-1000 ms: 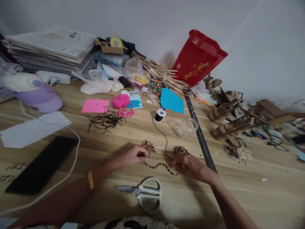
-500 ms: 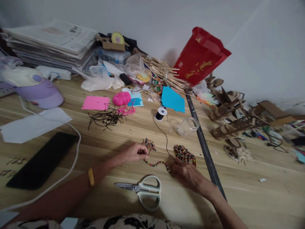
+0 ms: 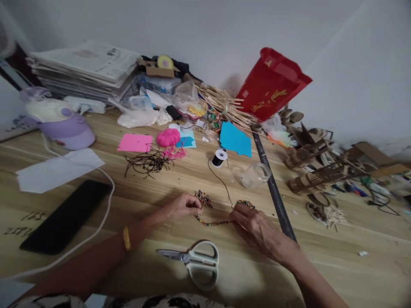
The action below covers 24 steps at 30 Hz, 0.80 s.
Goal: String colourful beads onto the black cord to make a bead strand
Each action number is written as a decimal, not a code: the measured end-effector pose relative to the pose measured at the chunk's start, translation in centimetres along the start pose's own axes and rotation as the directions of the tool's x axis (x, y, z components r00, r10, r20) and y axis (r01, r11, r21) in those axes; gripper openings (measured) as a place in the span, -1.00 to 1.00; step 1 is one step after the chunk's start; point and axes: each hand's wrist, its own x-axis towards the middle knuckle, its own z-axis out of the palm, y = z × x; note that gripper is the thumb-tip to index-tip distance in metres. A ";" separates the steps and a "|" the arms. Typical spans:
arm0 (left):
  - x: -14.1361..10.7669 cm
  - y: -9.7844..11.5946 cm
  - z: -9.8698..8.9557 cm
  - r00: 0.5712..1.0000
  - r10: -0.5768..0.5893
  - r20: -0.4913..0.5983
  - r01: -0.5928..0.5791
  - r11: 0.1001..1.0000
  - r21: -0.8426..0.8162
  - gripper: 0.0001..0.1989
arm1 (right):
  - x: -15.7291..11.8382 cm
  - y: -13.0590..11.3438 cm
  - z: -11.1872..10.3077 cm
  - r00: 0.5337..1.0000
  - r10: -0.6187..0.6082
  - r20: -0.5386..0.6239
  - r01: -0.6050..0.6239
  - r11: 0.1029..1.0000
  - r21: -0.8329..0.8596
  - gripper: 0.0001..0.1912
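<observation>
My left hand (image 3: 184, 206) pinches the end of a black cord, just beside a small pile of loose coloured beads (image 3: 203, 198). From its fingertips a strand of threaded beads (image 3: 210, 223) sags across to my right hand (image 3: 253, 222), whose fingers are closed on the strand's other end. Under and behind the right hand lies a heap of strung beads (image 3: 246, 204), partly covered by it. A black cord runs from the right hand back to a spool (image 3: 219, 158). White-handled scissors (image 3: 195, 259) lie with blades pointing left, nearer to me.
A clear jar (image 3: 255, 175) lies on its side beyond the right hand, next to a long dark strip (image 3: 276, 194). Tangled black cord (image 3: 149, 161), pink yarn (image 3: 168, 137) and a black phone (image 3: 66, 216) are on the left. A red bag (image 3: 272, 83) stands at the back.
My right hand has shifted right and over the bead heap, covering more of it. The bead strand between my hands is straighter. The view has tilted slightly.
</observation>
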 end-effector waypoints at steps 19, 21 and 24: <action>-1.2 2.8 0.8 0.994 0.074 -0.084 -0.086 0.985 -0.152 -0.64 | 3.9 -1.0 -1.1 0.985 -0.149 -0.083 0.168 0.929 0.330 -0.79; -1.3 2.8 0.9 0.997 0.045 -0.061 -0.057 0.979 -0.197 -0.62 | 4.3 -1.0 -0.7 0.983 -0.151 -0.100 0.179 0.905 0.386 -0.79; -1.3 2.8 1.2 0.999 -0.010 -0.039 -0.001 0.960 -0.282 -0.61 | 4.9 -0.9 0.0 0.980 -0.153 -0.123 0.194 0.858 0.475 -0.79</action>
